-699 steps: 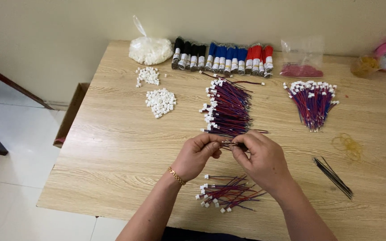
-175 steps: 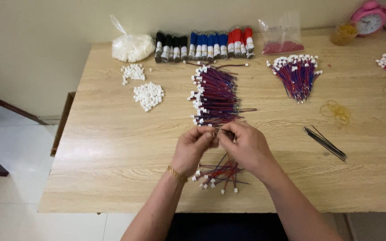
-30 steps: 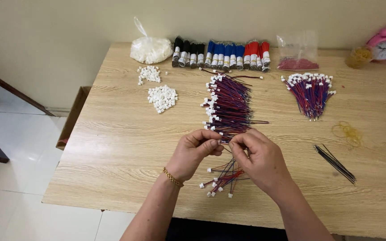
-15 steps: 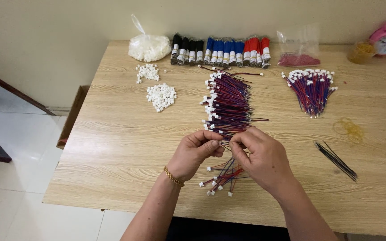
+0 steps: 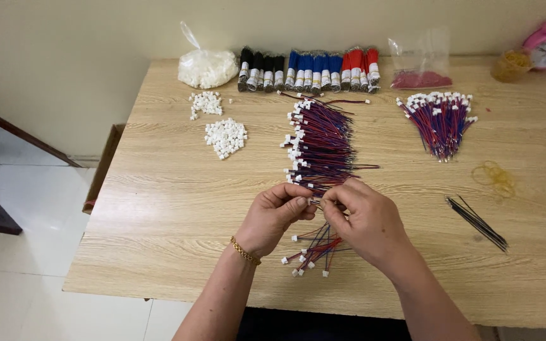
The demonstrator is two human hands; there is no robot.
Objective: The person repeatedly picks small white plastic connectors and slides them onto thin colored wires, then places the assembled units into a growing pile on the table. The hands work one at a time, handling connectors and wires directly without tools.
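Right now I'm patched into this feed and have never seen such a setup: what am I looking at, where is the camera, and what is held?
There is no machine here. One camera on a person's head looks down at their two bare hands over a wooden table. The left hand and right hand meet fingertip to fingertip, pinching a thin red and blue wire lead between them. Below them lies a small bunch of leads with white plugs; beyond them, a large pile of leads. Farther left are loose white connector housings, at the back a row of wire bundles, and to the right black cable ties.
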